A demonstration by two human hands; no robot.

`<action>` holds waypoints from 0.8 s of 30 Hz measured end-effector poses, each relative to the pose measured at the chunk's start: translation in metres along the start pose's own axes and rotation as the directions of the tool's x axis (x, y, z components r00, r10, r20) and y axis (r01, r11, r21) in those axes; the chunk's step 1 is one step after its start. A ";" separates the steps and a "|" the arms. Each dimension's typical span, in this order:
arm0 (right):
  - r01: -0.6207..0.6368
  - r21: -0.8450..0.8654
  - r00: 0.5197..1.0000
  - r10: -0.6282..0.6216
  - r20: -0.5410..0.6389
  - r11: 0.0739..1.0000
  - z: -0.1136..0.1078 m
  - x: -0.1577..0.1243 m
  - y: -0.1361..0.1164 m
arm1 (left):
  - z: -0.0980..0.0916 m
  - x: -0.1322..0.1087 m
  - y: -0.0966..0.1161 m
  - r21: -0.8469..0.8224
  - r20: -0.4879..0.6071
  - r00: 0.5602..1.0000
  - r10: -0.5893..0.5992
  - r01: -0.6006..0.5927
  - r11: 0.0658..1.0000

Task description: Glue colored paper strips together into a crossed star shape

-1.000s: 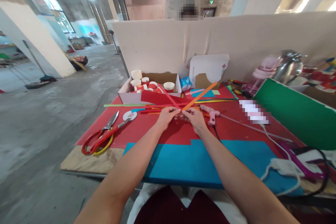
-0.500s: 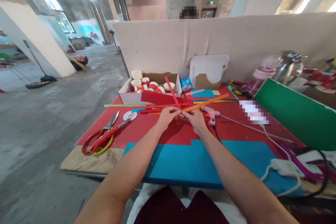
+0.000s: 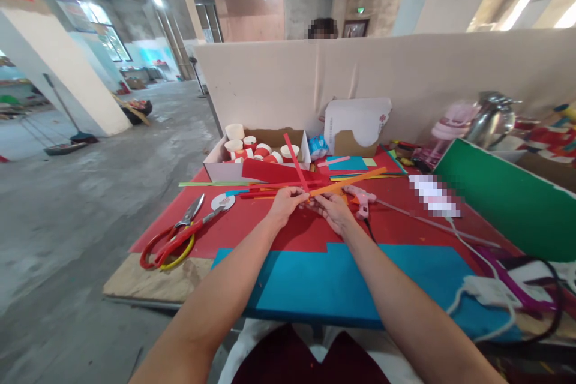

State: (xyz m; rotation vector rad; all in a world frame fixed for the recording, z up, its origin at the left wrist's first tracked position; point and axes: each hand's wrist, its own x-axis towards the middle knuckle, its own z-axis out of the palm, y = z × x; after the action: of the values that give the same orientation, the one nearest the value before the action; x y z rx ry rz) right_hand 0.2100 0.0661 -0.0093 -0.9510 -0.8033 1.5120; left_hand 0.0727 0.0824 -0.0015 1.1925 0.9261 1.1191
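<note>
Over the middle of the table, a red paper strip slants up and away, its near end between the fingertips of my left hand. An orange paper strip runs out to the right from the same spot, and the closed fingers of my right hand hold its near end. The two strips meet at my fingertips; how they join is hidden. Just right of my right hand lies a pink glue gun. More red strips lie behind my left hand.
Large red-handled scissors and a second cutting tool lie at the left by a white disc. Behind is a box of paper cups. A green board, steel jug and cables are right. Blue sheets cover the front edge.
My right hand's fingers have shifted and spread slightly beneath the orange strip. That strip's far end has moved a little to the left. My left hand stays nearly still with the red strip.
</note>
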 end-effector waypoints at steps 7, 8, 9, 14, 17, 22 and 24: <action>0.019 0.009 0.999 -0.019 0.032 1.000 0.001 -0.003 0.000 | 0.000 0.002 -0.004 0.021 -0.010 1.000 0.010 -0.010 1.000; 0.029 0.008 0.999 -0.029 0.032 1.000 0.001 -0.003 0.000 | 0.000 0.002 -0.004 0.023 -0.012 1.000 0.014 -0.014 1.000; 0.038 0.004 0.999 -0.038 0.034 0.999 0.002 -0.003 0.000 | 0.000 0.002 -0.004 0.022 -0.014 1.000 0.019 -0.018 1.000; 0.038 -0.044 0.999 -0.036 0.038 0.998 0.002 -0.002 0.000 | -0.002 0.002 -0.005 0.030 -0.011 1.000 -0.001 0.001 1.000; 0.045 -0.064 0.999 -0.044 0.015 0.997 0.002 -0.001 0.002 | -0.002 0.002 -0.005 0.011 -0.014 1.000 -0.026 0.026 1.000; 0.076 -0.091 0.997 -0.078 -0.026 0.993 0.002 0.000 0.004 | 0.000 0.002 -0.003 -0.029 -0.033 0.998 -0.060 0.059 0.998; 0.088 -0.105 0.995 -0.093 -0.045 0.991 0.002 0.000 0.005 | 0.000 0.003 -0.004 -0.002 -0.042 0.998 -0.057 0.057 0.998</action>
State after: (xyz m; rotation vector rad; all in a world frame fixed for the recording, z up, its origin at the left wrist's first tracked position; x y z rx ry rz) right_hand 0.2064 0.0657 -0.0129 -1.0114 -0.8837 1.3744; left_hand 0.0740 0.0854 -0.0053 1.1390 0.9857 1.1025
